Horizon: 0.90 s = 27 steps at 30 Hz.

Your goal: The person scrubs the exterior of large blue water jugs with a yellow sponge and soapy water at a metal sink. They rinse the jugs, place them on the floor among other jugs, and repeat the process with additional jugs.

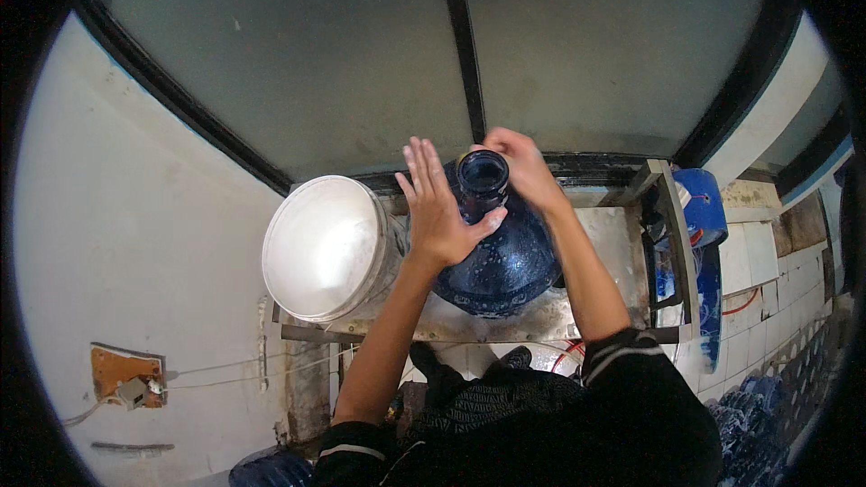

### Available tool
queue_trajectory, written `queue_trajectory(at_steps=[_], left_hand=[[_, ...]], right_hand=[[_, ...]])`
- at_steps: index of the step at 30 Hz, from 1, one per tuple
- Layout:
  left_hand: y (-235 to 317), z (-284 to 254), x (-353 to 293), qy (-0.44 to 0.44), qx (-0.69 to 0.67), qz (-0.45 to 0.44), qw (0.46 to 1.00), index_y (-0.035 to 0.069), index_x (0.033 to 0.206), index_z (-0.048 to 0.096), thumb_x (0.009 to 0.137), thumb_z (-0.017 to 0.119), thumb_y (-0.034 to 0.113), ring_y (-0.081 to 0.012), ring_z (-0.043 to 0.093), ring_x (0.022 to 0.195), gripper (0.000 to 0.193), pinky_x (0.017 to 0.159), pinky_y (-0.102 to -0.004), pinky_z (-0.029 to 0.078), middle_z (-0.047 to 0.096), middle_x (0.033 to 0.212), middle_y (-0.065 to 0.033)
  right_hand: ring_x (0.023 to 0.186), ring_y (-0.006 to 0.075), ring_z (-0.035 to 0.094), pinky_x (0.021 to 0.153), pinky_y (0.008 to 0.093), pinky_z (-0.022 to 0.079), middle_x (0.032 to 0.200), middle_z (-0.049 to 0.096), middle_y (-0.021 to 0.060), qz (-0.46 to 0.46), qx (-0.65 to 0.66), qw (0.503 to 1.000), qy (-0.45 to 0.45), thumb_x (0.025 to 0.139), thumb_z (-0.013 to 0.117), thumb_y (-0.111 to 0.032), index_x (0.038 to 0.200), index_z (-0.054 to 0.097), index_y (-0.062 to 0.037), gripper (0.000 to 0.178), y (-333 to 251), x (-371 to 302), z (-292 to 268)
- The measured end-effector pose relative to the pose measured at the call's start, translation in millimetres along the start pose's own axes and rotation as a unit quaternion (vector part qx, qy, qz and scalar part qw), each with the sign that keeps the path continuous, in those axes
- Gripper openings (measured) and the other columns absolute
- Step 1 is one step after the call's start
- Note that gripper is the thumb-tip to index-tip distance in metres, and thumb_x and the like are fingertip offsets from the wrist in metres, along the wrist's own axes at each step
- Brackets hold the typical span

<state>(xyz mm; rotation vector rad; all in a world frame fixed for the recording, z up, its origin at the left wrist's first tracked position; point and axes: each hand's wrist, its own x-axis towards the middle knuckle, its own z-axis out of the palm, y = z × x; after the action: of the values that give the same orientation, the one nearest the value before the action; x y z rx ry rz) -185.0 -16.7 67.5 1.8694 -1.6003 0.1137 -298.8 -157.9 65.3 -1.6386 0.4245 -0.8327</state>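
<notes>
A large blue water-cooler jug [501,266] stands upright on the metal bench in front of me, its round mouth pointing up and its shoulder wet-looking with pale specks. My left hand [437,221] is open at the left side of the neck, fingers stretched away from me and the thumb across the near side of the neck. Whitish wet patches show on its fingertips and thumb. Behind the neck on the right, my right hand [519,162] has its fingers curled in; whatever they hold, if anything, is hidden.
A bucket with a white lid [320,248] stands left of the jug on the metal bench [622,243]. Dark-framed glass panes [577,45] rise behind. Right of the bench are a blue container [704,203] and a red hose [741,304]. Blue jugs [753,424] lie lower right.
</notes>
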Motion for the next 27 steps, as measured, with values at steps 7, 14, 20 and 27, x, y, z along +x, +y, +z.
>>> queue_trajectory(at_steps=[7, 14, 20, 27], left_hand=[[-11, 2, -3, -0.083, -0.086, -0.001, 0.993, -0.002, 0.13, 0.044, 0.071, 0.073, 0.049, -0.0426, 0.044, 0.123, 0.084, 0.108, -0.0492, 0.027, 0.048, 0.131, -0.0243], [8, -9, 6, -0.098, -0.15, 0.004, 0.984, 0.001, 0.107, 0.061, 0.075, 0.075, 0.035, -0.0378, 0.064, 0.094, 0.049, 0.083, -0.0427, 0.049, 0.066, 0.101, -0.0204], [15, -10, 1, -0.059, -0.125, 0.011, 0.99, 0.0, 0.103, 0.062, 0.078, 0.073, 0.031, -0.0361, 0.066, 0.088, 0.041, 0.08, -0.0419, 0.05, 0.068, 0.094, -0.0191], [7, 0, 0, -0.055, -0.234, 0.008, 0.971, -0.001, 0.113, 0.061, 0.077, 0.074, 0.02, -0.032, 0.064, 0.097, 0.044, 0.089, -0.0386, 0.047, 0.066, 0.107, -0.0184]], right_hand=[[0.105, 0.0352, 0.055, 0.095, 0.0383, 0.043, 0.116, 0.053, 0.0212, -0.093, -0.328, 0.914, 0.222, 0.088, 0.054, -0.007, 0.112, 0.061, 0.0014, 0.026, -8, -119, 3], [0.106, 0.0408, 0.057, 0.092, 0.0435, 0.045, 0.107, 0.062, 0.026, -0.011, -0.349, 0.937, 0.008, 0.093, 0.048, -0.024, 0.109, 0.063, 0.0005, 0.033, 39, 13, -25], [0.102, 0.0366, 0.06, 0.085, 0.0429, 0.048, 0.105, 0.064, 0.0187, -0.12, -0.239, 0.963, -0.035, 0.093, 0.047, -0.024, 0.103, 0.065, -0.0056, 0.027, 21, -4, -18], [0.127, 0.0301, 0.046, 0.108, 0.0353, 0.032, 0.133, 0.052, 0.0174, -0.035, -0.152, 0.92, 0.361, 0.097, 0.04, -0.019, 0.128, 0.052, 0.0033, 0.04, 30, -157, 14]])
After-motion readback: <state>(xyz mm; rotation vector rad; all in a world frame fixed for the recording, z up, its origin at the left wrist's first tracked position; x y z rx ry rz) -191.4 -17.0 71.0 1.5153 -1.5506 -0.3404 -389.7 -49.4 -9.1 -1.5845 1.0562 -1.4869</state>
